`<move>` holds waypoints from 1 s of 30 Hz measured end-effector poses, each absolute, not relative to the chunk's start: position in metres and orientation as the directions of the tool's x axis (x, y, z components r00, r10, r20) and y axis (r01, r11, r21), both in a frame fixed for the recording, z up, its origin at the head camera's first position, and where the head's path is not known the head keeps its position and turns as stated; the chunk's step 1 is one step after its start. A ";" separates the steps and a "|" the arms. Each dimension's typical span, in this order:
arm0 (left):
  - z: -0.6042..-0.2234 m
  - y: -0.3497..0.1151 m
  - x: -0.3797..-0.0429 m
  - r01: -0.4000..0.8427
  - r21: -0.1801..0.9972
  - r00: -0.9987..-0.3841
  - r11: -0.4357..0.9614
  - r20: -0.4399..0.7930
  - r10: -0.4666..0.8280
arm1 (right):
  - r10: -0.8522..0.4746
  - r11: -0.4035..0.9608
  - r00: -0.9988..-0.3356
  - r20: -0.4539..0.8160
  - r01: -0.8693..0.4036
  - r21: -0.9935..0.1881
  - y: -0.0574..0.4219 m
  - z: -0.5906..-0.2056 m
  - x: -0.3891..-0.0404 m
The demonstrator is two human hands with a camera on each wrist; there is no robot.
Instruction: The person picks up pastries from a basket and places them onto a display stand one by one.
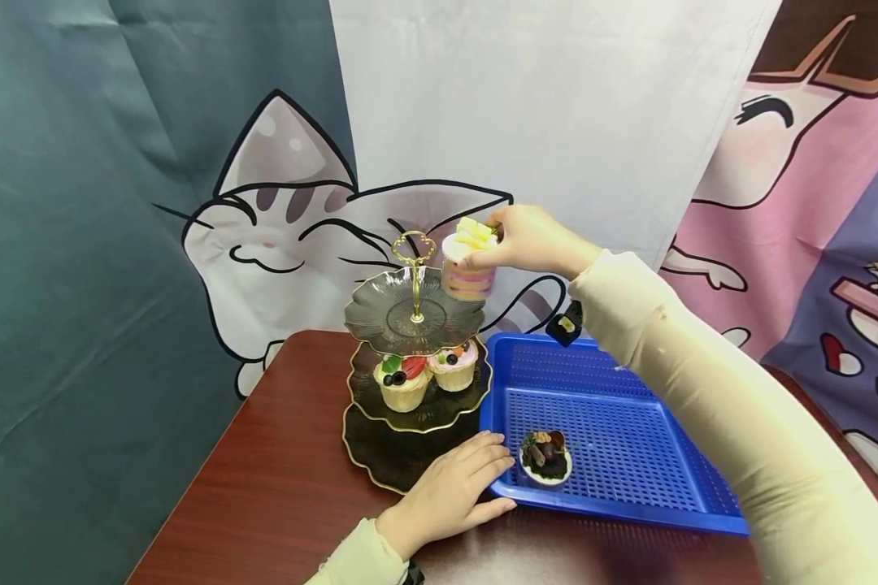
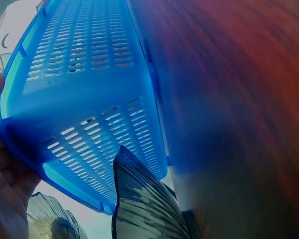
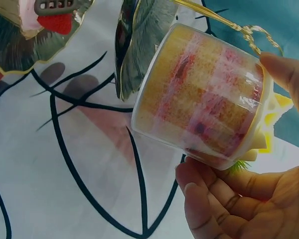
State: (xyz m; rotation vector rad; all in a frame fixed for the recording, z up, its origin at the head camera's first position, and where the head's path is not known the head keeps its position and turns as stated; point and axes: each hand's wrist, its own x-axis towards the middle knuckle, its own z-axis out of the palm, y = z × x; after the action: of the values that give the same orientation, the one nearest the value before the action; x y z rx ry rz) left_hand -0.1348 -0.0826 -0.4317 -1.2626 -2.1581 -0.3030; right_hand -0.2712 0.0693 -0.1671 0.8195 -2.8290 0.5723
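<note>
My right hand [image 1: 530, 240] pinches a clear dessert cup [image 3: 199, 94] between thumb and fingers. Pink and golden cake layers show through its wall, with yellow pieces on top. The cup is beside and slightly above the top plate [image 1: 388, 313] of a three-tier cake stand, whose gold handle [image 1: 415, 284] rises in the middle. Two fruit-topped cupcakes, one cream [image 1: 404, 392] and one pink [image 1: 455, 374], sit on the middle tier [image 1: 366, 382]. My left hand [image 1: 449, 491] rests with extended fingers on the near left corner of a blue plastic basket [image 2: 84, 94].
Inside the basket, near its left front corner, stands a dark-topped dessert cup [image 1: 545, 459]. The stand's bottom tier [image 1: 369, 451] lies close to the basket. A reddish-brown table [image 1: 263, 455] supports everything, with a cartoon-printed curtain [image 1: 556, 97] behind.
</note>
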 end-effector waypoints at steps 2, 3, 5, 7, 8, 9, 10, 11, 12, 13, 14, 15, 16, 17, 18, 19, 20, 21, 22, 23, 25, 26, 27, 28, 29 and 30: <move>-0.431 -0.082 -0.135 0.849 -0.110 -0.352 0.517 0.611 0.709 | -0.494 0.777 -0.838 0.233 -0.545 -0.315 0.064 -0.168 -0.273; -0.431 -0.082 -0.135 0.849 -0.115 -0.347 0.516 0.614 0.709 | -0.499 0.774 -0.835 0.230 -0.549 -0.316 0.061 -0.169 -0.274; -0.431 -0.082 -0.135 0.851 -0.121 -0.338 0.511 0.619 0.709 | -0.507 0.773 -0.831 0.229 -0.556 -0.307 0.056 -0.170 -0.275; -0.431 -0.082 -0.135 0.853 -0.125 -0.330 0.507 0.624 0.709 | -0.512 0.776 -0.828 0.227 -0.559 -0.292 0.051 -0.172 -0.277; -0.431 -0.082 -0.135 0.854 -0.122 -0.331 0.506 0.623 0.708 | -0.514 0.777 -0.828 0.225 -0.560 -0.285 0.049 -0.173 -0.278; -0.431 -0.082 -0.135 0.854 -0.127 -0.326 0.505 0.626 0.709 | -0.515 0.779 -0.827 0.225 -0.561 -0.280 0.047 -0.174 -0.278; -0.430 -0.082 -0.135 0.855 -0.127 -0.325 0.504 0.626 0.709 | -0.516 0.780 -0.827 0.223 -0.561 -0.278 0.045 -0.175 -0.279; -0.431 -0.081 -0.135 0.854 -0.128 -0.324 0.504 0.626 0.709 | -0.517 0.780 -0.827 0.221 -0.561 -0.277 0.043 -0.176 -0.280; -0.431 -0.081 -0.135 0.854 -0.131 -0.322 0.503 0.627 0.709 | -0.520 0.778 -0.826 0.218 -0.563 -0.278 0.041 -0.177 -0.280; -0.431 -0.081 -0.134 0.853 -0.135 -0.319 0.503 0.629 0.709 | -0.523 0.776 -0.825 0.215 -0.565 -0.280 0.039 -0.178 -0.281; -0.431 -0.081 -0.134 0.853 -0.139 -0.315 0.503 0.631 0.709 | -0.527 0.772 -0.823 0.214 -0.568 -0.284 0.037 -0.178 -0.281; -0.431 -0.081 -0.134 0.853 -0.142 -0.313 0.503 0.632 0.709 | -0.530 0.770 -0.821 0.214 -0.571 -0.285 0.036 -0.179 -0.281; -0.432 -0.081 -0.134 0.852 -0.137 -0.317 0.505 0.631 0.708 | -0.533 0.768 -0.819 0.213 -0.574 -0.285 0.034 -0.179 -0.281; -0.432 -0.081 -0.134 0.851 -0.137 -0.320 0.506 0.630 0.708 | -0.534 0.767 -0.818 0.212 -0.575 -0.286 0.033 -0.179 -0.281; -0.432 -0.080 -0.134 0.851 -0.132 -0.325 0.508 0.628 0.707 | -0.535 0.766 -0.818 0.211 -0.575 -0.287 0.032 -0.179 -0.280; -0.432 -0.080 -0.134 0.851 -0.126 -0.332 0.511 0.625 0.707 | -0.535 0.766 -0.818 0.211 -0.575 -0.289 0.031 -0.179 -0.280; -0.432 -0.080 -0.134 0.850 -0.121 -0.338 0.513 0.623 0.706 | -0.533 0.766 -0.819 0.211 -0.573 -0.289 0.030 -0.179 -0.280; -0.432 -0.080 -0.134 0.849 -0.118 -0.341 0.514 0.621 0.706 | -0.531 0.768 -0.821 0.210 -0.571 -0.289 0.029 -0.179 -0.280; -0.433 -0.080 -0.134 0.849 -0.119 -0.341 0.515 0.621 0.706 | -0.531 0.768 -0.821 0.207 -0.570 -0.293 0.028 -0.179 -0.280; -0.433 -0.080 -0.134 0.848 -0.119 -0.342 0.516 0.621 0.706 | -0.531 0.767 -0.822 0.206 -0.570 -0.295 0.027 -0.179 -0.280; -0.433 -0.080 -0.135 0.847 -0.129 -0.334 0.515 0.624 0.707 | -0.532 0.766 -0.822 0.203 -0.569 -0.298 0.026 -0.179 -0.280; -0.433 -0.081 -0.135 0.847 -0.132 -0.331 0.514 0.626 0.707 | -0.532 0.767 -0.823 0.199 -0.568 -0.300 0.025 -0.180 -0.279; -0.433 -0.081 -0.135 0.847 -0.135 -0.329 0.514 0.627 0.706 | -0.531 0.767 -0.824 0.196 -0.566 -0.303 0.025 -0.180 -0.279; -0.432 -0.080 -0.135 0.847 -0.134 -0.329 0.514 0.627 0.706 | -0.531 0.766 -0.824 0.194 -0.566 -0.304 0.024 -0.180 -0.279; -0.432 -0.080 -0.135 0.847 -0.133 -0.331 0.514 0.626 0.706 | -0.531 0.767 -0.825 0.194 -0.565 -0.303 0.024 -0.180 -0.279; -0.432 -0.081 -0.135 0.847 -0.131 -0.333 0.515 0.625 0.706 | -0.528 0.769 -0.827 0.191 -0.562 -0.305 0.024 -0.181 -0.278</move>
State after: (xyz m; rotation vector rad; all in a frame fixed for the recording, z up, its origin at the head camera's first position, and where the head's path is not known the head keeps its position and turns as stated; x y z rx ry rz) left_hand -0.1345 -0.0805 -0.4317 -1.2610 -2.1248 -0.2878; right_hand -0.2783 0.0236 -0.1807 0.8850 -2.8655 0.5393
